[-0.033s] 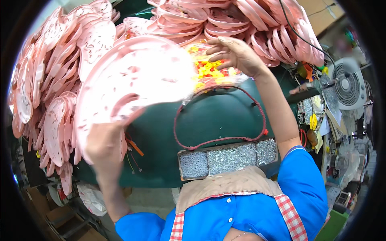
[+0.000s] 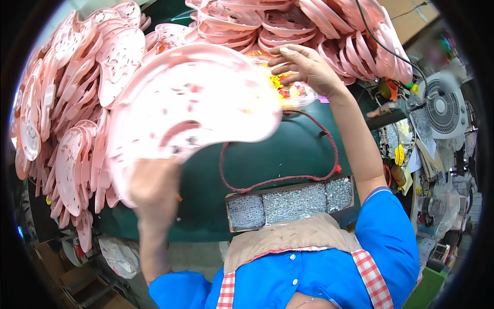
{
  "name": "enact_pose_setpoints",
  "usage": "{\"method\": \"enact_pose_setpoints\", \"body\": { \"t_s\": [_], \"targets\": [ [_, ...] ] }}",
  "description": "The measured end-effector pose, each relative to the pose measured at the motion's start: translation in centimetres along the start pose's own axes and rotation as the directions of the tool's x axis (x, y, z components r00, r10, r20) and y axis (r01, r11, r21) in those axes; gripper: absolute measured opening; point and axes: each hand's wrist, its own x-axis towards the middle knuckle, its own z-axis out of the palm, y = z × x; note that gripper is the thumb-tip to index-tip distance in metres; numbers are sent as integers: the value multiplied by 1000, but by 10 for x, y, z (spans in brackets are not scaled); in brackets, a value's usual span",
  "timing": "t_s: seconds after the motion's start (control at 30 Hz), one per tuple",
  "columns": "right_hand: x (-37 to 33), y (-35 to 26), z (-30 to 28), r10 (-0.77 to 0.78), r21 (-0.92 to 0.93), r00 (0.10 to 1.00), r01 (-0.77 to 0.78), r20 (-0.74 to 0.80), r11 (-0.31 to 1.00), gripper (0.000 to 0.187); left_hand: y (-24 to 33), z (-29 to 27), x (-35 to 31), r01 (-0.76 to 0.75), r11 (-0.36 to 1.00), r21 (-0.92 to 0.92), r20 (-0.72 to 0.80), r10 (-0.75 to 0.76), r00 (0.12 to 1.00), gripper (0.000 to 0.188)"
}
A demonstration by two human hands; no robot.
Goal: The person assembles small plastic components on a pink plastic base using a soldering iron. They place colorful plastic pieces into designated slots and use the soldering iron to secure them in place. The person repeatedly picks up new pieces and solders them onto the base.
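My left hand (image 2: pixel 154 188), blurred by motion, is closed on the lower left edge of a large pink curved plastic panel (image 2: pixel 221 110). The panel is kidney-shaped, with many small holes, and hangs tilted over the green table. Past its right end, my right hand (image 2: pixel 303 67) is raised with fingers apart and nothing in them. Below those fingers sit small yellow and red parts (image 2: pixel 288 90) in clear plastic, partly hidden by the panel. A dark red cord-like loop (image 2: pixel 278 180), bent in a similar curve, lies on the table with its left part covered.
Stacked pink panels (image 2: pixel 72 139) crowd the left side, and more pink panels (image 2: pixel 288 26) line the back. A divided box of small metal pieces (image 2: pixel 293 201) stands at the table's near edge. A fan (image 2: pixel 445 105) and a black cable (image 2: pixel 391 51) are at the right.
My left hand has carried the pink panel to the right, so it covers more of the yellow parts and the loop. My right hand has barely moved.
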Motion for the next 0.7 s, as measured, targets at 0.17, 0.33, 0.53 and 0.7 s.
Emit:
{"method": "enact_pose_setpoints", "body": {
  "t_s": [0.17,0.33,0.53,0.7],
  "targets": [
    [21,49,-47,-6,-804,1000,21,22,594,21,89,132,-11,-153,912,-380,111,209,972,17],
    [28,106,-32,59,-966,995,59,76,250,34,113,176,-29,-98,912,-397,283,224,933,13],
    [36,134,-25,-21,-906,996,85,84,414,33,98,179,-20,-106,771,-628,247,327,912,16],
    [23,120,-42,-194,-794,981,132,17,594,31,67,194,10,148,672,-726,241,47,969,13]
  ]
}}
